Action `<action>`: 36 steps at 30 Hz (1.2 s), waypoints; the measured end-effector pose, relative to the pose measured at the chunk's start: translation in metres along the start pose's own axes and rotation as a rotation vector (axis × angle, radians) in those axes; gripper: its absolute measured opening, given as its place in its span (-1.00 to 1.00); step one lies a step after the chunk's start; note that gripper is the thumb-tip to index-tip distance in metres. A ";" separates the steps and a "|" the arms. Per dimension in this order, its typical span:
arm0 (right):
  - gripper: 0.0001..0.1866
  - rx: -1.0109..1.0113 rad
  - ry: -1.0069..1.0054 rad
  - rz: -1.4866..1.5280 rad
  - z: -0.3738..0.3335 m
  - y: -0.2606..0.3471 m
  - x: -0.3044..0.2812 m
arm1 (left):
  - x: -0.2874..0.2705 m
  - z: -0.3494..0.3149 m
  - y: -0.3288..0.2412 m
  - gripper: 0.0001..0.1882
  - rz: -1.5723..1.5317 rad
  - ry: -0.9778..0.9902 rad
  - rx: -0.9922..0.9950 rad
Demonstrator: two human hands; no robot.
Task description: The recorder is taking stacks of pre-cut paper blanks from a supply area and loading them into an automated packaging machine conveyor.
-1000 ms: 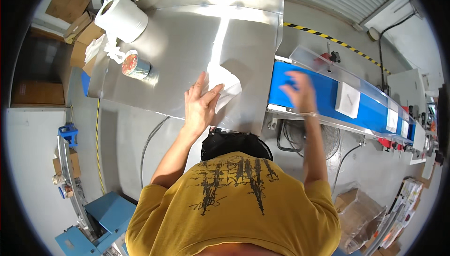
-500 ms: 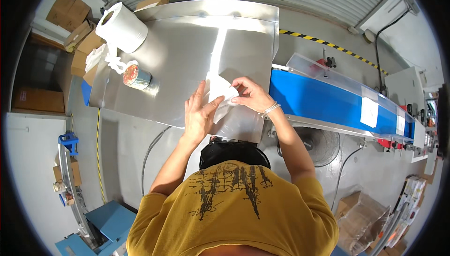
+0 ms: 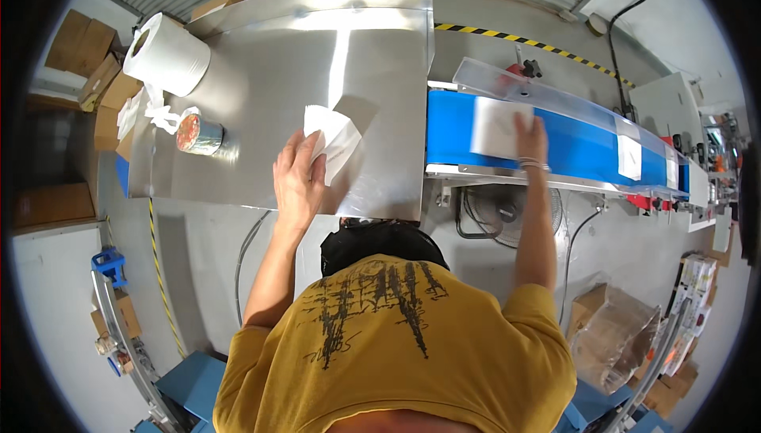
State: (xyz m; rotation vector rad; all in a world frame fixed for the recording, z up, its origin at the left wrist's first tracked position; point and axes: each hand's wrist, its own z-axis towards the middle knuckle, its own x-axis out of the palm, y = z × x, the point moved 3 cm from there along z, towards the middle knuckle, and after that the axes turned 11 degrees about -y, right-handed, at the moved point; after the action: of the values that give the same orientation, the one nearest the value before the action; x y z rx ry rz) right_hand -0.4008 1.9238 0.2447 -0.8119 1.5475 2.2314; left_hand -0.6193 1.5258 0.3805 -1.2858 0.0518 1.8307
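Note:
On the metal table, my left hand pinches a fanned bunch of thin white sheets between thumb and fingers. Whether they are paper or flat bags I cannot tell. Over the blue conveyor belt my right hand is closed at the right edge of a flat white sheet, which lies along the belt's near-left end. Both the hand and this sheet are a little blurred. Farther along the belt lie another white sheet and a smaller white piece.
A large white roll and a printed cylindrical can stand at the left of the metal table. A clear guard runs along the belt's far side. Below the belt stands a floor fan. Cardboard boxes sit at the far left.
My hands have parted. My right hand has swung right from the table to the belt with a white sheet, while my left keeps the other sheets. The whole view has shifted slightly.

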 end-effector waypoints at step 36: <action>-0.50 0.115 -0.198 -0.195 0.079 -0.087 -0.106 | 0.012 0.019 -0.001 -0.70 0.014 0.287 -0.110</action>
State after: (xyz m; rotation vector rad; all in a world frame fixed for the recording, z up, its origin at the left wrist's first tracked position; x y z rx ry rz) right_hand -0.2909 2.0366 0.2640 -0.6563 1.4240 1.9987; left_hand -0.6332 1.5434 0.3801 -1.6223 0.1175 1.6671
